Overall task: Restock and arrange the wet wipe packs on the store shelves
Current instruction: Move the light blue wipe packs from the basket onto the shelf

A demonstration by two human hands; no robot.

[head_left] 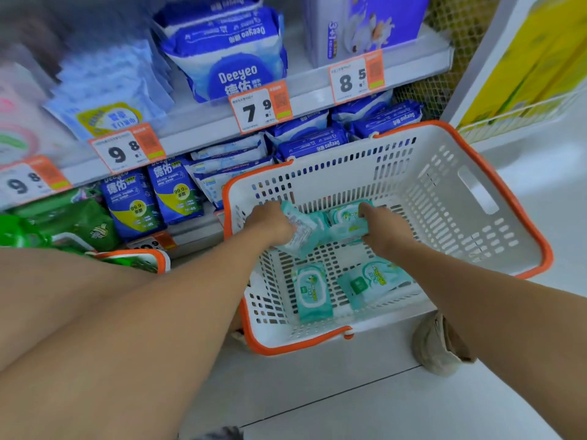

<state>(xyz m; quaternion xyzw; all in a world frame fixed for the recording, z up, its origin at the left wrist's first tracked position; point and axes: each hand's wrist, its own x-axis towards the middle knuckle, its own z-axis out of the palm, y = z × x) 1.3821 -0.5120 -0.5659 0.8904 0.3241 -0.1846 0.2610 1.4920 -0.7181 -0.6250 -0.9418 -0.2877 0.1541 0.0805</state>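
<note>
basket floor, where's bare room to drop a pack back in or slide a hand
The right half of the basket floor is bare, up to the slotted handle wall. The left is crowded: both hands grip packs at the far side, left hand, right hand, and two teal packs lie near the front rim.

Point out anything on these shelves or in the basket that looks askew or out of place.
On the top shelf, the big blue Deeyeo pack lies with its upper printing upside down, unlike the upright blue packs below. In the white basket, two loose mint packs lie at different angles. Nothing looks spilled or torn.
</note>
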